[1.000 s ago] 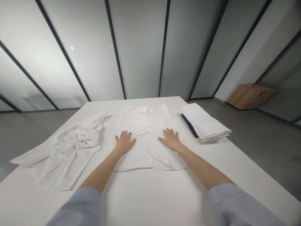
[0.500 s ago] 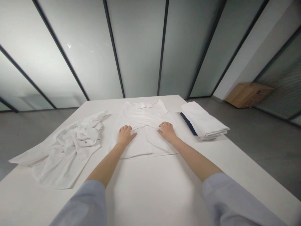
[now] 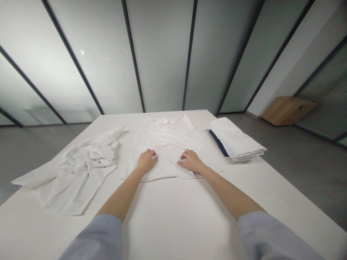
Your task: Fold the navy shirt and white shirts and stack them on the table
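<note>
A white shirt [image 3: 165, 139] lies spread on the table, collar at the far end and hem toward me, with crossing creases over its middle. On its lower left part rests my left hand [image 3: 146, 161], fingers bent and the thumb apart from them. My right hand [image 3: 191, 161] is on the lower right part in much the same pose, with a gap between thumb and forefinger. No cloth shows gripped in either hand, though the fingertips touch the shirt.
A crumpled white garment [image 3: 86, 169] lies on the left of the white table [image 3: 179, 216]. To the right is a folded white stack [image 3: 237, 139] with a dark blue piece [image 3: 218, 142] under its left edge. A wooden cabinet [image 3: 287, 110] stands on the floor beyond.
Both hands have slid toward me over the shirt, and their fingers are more bent. The shirt's lower corners now show farther out to the sides.
</note>
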`<action>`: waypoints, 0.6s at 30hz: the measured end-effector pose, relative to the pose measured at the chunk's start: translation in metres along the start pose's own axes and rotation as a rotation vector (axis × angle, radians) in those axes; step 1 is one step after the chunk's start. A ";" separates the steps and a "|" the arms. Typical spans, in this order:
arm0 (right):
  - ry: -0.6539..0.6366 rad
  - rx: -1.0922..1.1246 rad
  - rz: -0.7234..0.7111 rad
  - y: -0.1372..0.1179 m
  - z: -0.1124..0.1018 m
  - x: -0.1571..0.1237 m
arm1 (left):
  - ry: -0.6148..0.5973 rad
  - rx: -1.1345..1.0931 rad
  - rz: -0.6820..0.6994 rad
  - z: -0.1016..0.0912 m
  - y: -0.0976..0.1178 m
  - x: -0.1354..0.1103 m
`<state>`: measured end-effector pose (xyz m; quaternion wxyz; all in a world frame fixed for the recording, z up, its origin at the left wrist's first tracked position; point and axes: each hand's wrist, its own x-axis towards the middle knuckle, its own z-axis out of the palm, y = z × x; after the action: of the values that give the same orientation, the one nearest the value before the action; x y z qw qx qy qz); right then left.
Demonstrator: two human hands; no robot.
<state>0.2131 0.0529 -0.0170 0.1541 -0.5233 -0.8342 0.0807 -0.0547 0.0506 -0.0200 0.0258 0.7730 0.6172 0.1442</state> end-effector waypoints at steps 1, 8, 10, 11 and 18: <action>-0.010 0.014 -0.017 0.000 0.001 -0.001 | 0.003 -0.005 0.003 0.001 0.000 0.000; -0.050 0.158 -0.088 -0.004 0.005 -0.001 | 0.010 -0.020 0.001 0.002 -0.002 0.000; -0.067 0.291 -0.063 -0.006 0.005 -0.002 | 0.006 -0.027 -0.002 0.002 -0.002 0.000; -0.078 0.370 -0.051 -0.008 0.006 -0.003 | 0.004 -0.030 -0.004 0.001 -0.002 0.000; -0.042 0.859 -0.031 -0.016 -0.004 -0.004 | 0.013 -0.040 0.029 -0.002 -0.001 -0.001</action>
<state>0.2026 0.0420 -0.0094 0.3422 -0.3971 -0.7356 0.4291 -0.0562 0.0494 -0.0189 0.0352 0.7802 0.6032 0.1617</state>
